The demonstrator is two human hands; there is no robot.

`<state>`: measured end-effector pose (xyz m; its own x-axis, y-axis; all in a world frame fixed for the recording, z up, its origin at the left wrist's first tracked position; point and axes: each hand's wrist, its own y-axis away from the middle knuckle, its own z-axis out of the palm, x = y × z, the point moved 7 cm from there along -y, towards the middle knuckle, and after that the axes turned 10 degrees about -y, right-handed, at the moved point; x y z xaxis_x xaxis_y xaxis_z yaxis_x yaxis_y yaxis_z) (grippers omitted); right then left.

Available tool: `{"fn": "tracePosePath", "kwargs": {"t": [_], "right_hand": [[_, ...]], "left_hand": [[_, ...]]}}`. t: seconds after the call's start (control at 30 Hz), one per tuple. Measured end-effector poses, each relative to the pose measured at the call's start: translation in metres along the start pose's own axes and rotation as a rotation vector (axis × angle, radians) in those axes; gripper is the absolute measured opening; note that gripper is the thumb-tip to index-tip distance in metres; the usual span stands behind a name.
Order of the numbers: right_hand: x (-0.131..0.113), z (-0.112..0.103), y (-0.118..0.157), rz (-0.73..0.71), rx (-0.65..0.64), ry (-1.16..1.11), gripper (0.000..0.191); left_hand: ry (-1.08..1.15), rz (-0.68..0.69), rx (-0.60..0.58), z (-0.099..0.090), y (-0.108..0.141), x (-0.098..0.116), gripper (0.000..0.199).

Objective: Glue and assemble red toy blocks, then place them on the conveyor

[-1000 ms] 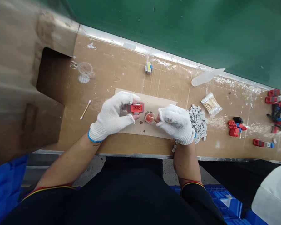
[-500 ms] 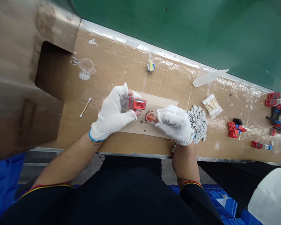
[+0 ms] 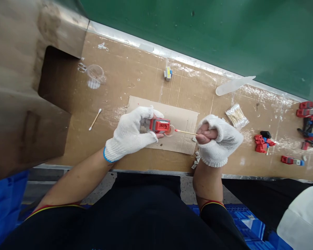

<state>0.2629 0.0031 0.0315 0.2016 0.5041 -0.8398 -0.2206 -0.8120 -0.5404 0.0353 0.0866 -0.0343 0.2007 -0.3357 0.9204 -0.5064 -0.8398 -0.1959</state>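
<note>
My left hand (image 3: 135, 131), in a white glove with bare fingertips, grips a red and grey plastic part (image 3: 160, 125) with a recess facing up. Pinched in my gloved right hand (image 3: 216, 139) is a cotton swab (image 3: 186, 132); its red tip points left, just right of the part. A small clear cup (image 3: 172, 131) with red liquid is partly hidden by the part. Under it lies a cardboard sheet (image 3: 182, 144). My right hand covers most of the pile of small grey pieces, a few of which (image 3: 197, 158) show beside the wrist.
Behind are a grey-yellow part (image 3: 168, 74) and a translucent spatula-like piece (image 3: 233, 85). Bagged swabs (image 3: 237, 116) and red parts (image 3: 262, 143) lie right. A loose swab (image 3: 95, 119) and clear cup (image 3: 95, 73) are left. A white-covered part of a person (image 3: 302, 215) shows lower right.
My right hand has drawn the swab out of the cup and moved right, turning so its fingers show. My left hand has brought the red and grey part slightly right and nearer me, over the cup's edge.
</note>
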Motion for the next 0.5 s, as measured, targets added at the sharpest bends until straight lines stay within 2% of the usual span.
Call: {"fn": "tracePosePath", "kwargs": {"t": [0.07, 0.23, 0.37, 0.5], "right_hand": [[0.001, 0.005, 0.003, 0.001, 0.026, -0.043, 0.029], [-0.001, 0.023, 0.000, 0.011, -0.048, 0.006, 0.030], [-0.002, 0.026, -0.004, 0.057, -0.068, 0.061, 0.039], [-0.001, 0.027, -0.003, 0.069, -0.081, 0.072, 0.039]], "left_hand": [[-0.027, 0.024, -0.033, 0.003, 0.001, 0.006, 0.038], [-0.067, 0.063, -0.092, 0.003, -0.002, 0.013, 0.035], [-0.085, 0.069, -0.107, 0.003, -0.003, 0.014, 0.033], [-0.089, 0.066, -0.103, 0.003, -0.003, 0.014, 0.032]]}}
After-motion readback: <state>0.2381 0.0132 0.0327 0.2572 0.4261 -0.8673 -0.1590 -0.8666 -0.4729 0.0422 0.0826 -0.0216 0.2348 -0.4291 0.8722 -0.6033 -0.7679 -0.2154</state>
